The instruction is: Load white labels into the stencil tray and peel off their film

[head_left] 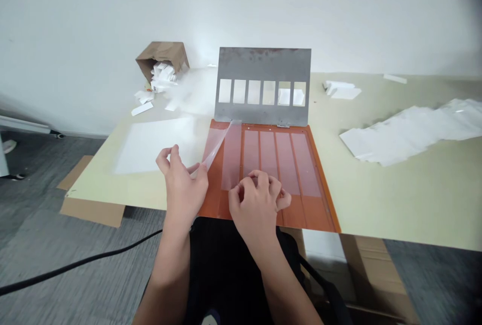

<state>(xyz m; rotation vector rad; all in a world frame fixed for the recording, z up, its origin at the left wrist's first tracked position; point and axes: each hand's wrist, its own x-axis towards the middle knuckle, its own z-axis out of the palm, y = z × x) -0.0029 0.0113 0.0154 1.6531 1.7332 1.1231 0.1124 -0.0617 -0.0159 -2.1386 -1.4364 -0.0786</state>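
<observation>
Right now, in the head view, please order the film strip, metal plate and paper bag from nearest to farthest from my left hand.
1. Clear film strip: pinched by the left hand.
2. Slotted metal plate: ahead, standing up.
3. Brown paper bag: back left, tipped over.

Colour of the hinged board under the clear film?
The board is orange; the head view shows it best.

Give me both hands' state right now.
Left hand: closed, pinching the edge of a clear plastic film.
Right hand: curled shut above the orange board, nothing visibly held.
</observation>
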